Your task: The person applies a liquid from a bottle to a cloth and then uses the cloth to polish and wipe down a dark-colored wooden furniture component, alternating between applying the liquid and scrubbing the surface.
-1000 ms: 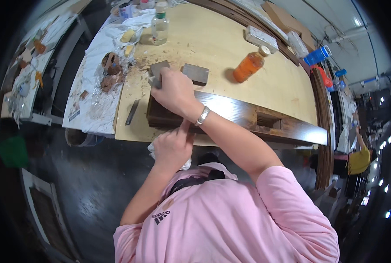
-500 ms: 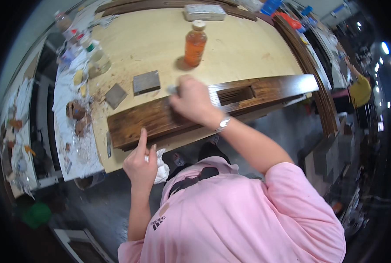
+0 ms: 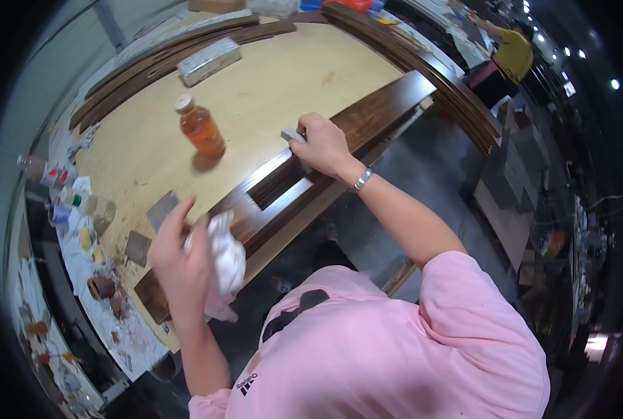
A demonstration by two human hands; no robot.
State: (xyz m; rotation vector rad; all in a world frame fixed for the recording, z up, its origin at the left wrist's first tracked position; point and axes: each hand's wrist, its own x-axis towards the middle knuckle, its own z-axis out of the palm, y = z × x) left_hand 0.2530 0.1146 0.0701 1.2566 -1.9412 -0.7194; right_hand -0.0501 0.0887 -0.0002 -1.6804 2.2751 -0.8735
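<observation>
A long, dark brown wooden piece [image 3: 388,112] with a glossy top and a rectangular cutout runs diagonally along the table's near edge. My right hand [image 3: 323,148] is closed on a small grey block [image 3: 294,137] and rests on the wood just beyond the cutout. My left hand [image 3: 182,262], blurred, is raised over the nearer left end of the wood, gripping a crumpled white cloth [image 3: 226,262]; its index finger and thumb stand partly apart. Beside that end, two flat grey square pads lie on the table: one pad [image 3: 138,247] in full view, another pad [image 3: 162,208] partly behind my fingers.
A bottle of orange liquid [image 3: 203,133] stands on the pale tabletop [image 3: 276,84], short of a wrapped whitish block [image 3: 210,61]. Dark wooden strips [image 3: 164,59] line the far edge; more strips [image 3: 458,105] lie at right. Bottles and debris cover the left side. A person in yellow [image 3: 514,57] works at far right.
The view has turned, shifting the table leftward. My right hand has slid the grey block rightward along the wood past the cutout. My left hand has lifted off the wood with the cloth.
</observation>
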